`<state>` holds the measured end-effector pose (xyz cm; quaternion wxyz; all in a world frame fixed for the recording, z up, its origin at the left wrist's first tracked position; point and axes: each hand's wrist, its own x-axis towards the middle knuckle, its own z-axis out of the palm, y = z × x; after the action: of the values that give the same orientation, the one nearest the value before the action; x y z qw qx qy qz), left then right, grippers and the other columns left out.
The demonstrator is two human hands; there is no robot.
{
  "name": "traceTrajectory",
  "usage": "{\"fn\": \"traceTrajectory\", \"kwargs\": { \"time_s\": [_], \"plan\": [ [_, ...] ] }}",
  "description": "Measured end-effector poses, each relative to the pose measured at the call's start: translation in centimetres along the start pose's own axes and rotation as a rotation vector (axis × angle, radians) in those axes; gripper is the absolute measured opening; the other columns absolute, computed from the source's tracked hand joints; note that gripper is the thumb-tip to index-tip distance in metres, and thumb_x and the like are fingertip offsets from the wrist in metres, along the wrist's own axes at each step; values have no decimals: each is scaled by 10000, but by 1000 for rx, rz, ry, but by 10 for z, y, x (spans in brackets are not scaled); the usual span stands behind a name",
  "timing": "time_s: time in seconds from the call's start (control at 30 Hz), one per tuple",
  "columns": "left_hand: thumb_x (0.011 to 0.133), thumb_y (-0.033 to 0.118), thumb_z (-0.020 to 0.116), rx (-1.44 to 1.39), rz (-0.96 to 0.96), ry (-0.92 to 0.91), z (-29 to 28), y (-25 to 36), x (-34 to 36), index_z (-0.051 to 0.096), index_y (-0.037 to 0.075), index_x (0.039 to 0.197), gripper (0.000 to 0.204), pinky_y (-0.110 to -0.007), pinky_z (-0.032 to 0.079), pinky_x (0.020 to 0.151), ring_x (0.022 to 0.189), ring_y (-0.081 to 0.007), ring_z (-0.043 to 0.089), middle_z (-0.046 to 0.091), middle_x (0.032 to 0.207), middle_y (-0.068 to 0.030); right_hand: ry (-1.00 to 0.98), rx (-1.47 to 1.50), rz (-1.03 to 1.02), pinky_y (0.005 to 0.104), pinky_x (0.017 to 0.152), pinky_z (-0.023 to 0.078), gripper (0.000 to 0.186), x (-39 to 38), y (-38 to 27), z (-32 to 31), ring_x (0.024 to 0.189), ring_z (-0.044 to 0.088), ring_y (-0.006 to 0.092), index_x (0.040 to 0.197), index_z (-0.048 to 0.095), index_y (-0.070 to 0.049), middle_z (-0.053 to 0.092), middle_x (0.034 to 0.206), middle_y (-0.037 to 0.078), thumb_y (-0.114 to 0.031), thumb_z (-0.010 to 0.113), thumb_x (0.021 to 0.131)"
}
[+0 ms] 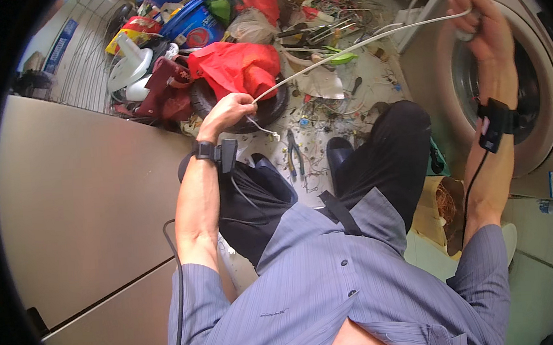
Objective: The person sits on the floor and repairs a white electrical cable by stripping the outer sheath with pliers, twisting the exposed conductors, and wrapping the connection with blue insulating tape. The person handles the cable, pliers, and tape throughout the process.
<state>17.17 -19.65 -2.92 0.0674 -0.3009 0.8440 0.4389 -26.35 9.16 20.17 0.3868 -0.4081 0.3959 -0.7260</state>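
Observation:
A white cable (420,23) stretches across the upper part of the head view between my two hands. My left hand (229,115) pinches it near one end, fingers closed. Below those fingers dangles a short length with a whitish tip (276,136). Raised high at the right, in front of the washing machine, my right hand (479,20) is closed on the cable's other part. More of the cable loops behind that hand. Pliers (295,153) with dark handles lie on the floor between my feet, touched by neither hand.
A washing machine (549,83) stands at the right, a large metallic-toned panel (91,179) at the left. Ahead are a tyre (204,100), a red bag (237,66), a blue bucket (194,24) and scattered wire scraps. A bag holding coppery wire (445,202) sits by my right leg.

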Motion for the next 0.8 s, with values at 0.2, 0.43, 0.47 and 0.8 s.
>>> {"fn": "traceTrajectory", "kwargs": {
  "time_s": [0.2, 0.43, 0.47, 0.8],
  "plan": [
    [988, 285, 632, -153, -121, -26, 8, -12, 5, 721, 61, 990, 240, -277, 531, 752, 808, -102, 661, 724, 887, 0, 13, 105, -34, 207, 422, 271, 175, 2, -27, 21, 498, 335, 36, 1028, 612, 12, 485, 694, -34, -156, 570, 1056],
    [1005, 255, 619, -361, -181, -54, 13, -20, 8, 712, 48, 991, 227, -274, 560, 765, 810, -115, 689, 728, 879, -27, 91, 19, 80, 202, 399, 271, 202, -12, 13, 61, 450, 329, 42, 1023, 609, -4, 500, 649, -41, -183, 533, 1075],
    [1003, 249, 622, -360, -167, -50, 13, -19, 8, 706, 42, 978, 225, -254, 555, 736, 775, -111, 682, 722, 860, -27, 84, -20, 120, 202, 401, 266, 204, -13, 21, 64, 447, 327, 43, 1032, 614, 1, 511, 651, -41, -182, 535, 1074],
    [981, 178, 644, -605, -265, -66, 19, 6, 5, 666, -6, 1007, 187, -296, 636, 685, 750, -175, 737, 734, 867, -95, 125, -461, 319, 237, 440, 320, 216, -9, 141, 61, 500, 446, 41, 956, 697, -37, 568, 653, -33, -250, 693, 994]
  ]
}}
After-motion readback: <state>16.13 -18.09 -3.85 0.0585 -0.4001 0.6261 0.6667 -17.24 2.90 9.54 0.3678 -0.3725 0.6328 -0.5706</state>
